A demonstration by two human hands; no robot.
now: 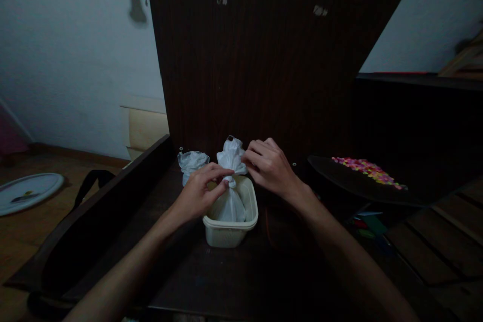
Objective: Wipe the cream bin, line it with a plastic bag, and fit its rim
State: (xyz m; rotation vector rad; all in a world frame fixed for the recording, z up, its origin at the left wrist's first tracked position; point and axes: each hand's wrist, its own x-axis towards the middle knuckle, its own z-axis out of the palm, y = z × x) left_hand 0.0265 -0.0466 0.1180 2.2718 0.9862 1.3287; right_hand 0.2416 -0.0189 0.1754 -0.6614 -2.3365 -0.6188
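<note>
A pale, cream plastic tub [226, 236] stands on the dark wooden surface. Inside it is a white plastic bag [232, 206] with a knotted top. My left hand [202, 186] reaches over the tub's left rim, its thumb and forefinger at the knot. To the right, my right hand [269, 166] is raised above the tub's right side with its fingers curled; whether its fingertips hold anything is hidden. Behind the tub sits another white bag [231, 155], close to the right fingertips. A third, crumpled bag [192, 162] lies behind my left hand.
A tall dark wooden panel [256, 60] rises behind the bags. At the left runs a raised dark side board [109, 206]. A dark rounded piece with a colourful beaded strip [368, 170] is at the right. A white round lid-like object [32, 191] lies on the floor.
</note>
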